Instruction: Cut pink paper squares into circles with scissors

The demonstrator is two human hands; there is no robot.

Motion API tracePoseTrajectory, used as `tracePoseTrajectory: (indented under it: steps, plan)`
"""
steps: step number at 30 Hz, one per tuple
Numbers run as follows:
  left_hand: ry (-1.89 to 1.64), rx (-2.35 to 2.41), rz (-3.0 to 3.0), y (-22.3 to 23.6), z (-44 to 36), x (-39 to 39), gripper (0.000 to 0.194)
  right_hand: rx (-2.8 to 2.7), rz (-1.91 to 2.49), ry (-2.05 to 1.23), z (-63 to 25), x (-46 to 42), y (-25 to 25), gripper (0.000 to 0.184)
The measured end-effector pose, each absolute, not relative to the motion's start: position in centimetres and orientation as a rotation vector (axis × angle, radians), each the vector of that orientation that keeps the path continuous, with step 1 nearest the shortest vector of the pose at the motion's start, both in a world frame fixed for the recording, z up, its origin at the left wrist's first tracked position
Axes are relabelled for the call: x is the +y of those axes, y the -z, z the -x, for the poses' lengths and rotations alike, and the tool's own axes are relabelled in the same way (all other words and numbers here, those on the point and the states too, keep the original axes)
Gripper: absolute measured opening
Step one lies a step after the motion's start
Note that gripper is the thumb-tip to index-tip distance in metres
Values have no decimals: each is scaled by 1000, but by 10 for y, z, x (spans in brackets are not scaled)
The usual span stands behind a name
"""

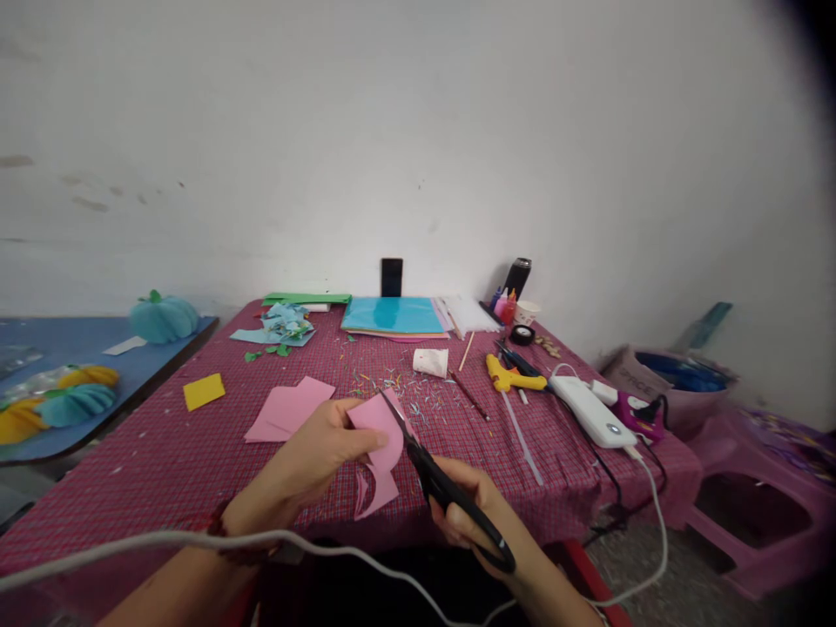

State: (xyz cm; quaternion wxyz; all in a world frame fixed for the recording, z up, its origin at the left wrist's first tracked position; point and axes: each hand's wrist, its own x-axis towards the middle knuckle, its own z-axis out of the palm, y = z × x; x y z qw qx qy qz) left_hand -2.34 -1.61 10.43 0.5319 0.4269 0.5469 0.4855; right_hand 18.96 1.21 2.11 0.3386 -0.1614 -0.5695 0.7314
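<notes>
Pinched between the thumb and fingers of my left hand [346, 431] is a piece of pink paper [385, 453] with a rounded lower edge. A curled offcut hangs below it. My right hand [467, 501] grips black-handled scissors [434, 475] by the loops. Their blades point up and left, at the paper's right side, and a strip of pink shows just beyond them. More pink sheets [287, 414] lie on the checked cloth left of the paper. Tiny coloured paper scraps [418, 396] are scattered behind my hands.
A yellow glue gun [513, 374] and a white power strip [591, 414] with cables lie to the right. A paper cup [430, 362] rests on its side. Coloured sheets [392, 315] are stacked at the back. A white cable [196, 540] crosses in front of my arms.
</notes>
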Motion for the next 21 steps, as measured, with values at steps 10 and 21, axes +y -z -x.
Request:
tracePoseTrajectory:
  steps: [10, 21]
  plan:
    - [-1111, 1224, -1062, -105, 28, -11, 13, -1535, 467, -1932, -196, 20, -16, 65]
    - [-1055, 1205, -1095, -108, 33, -7, 12, -1598, 479, -1907, -199, 24, -24, 68]
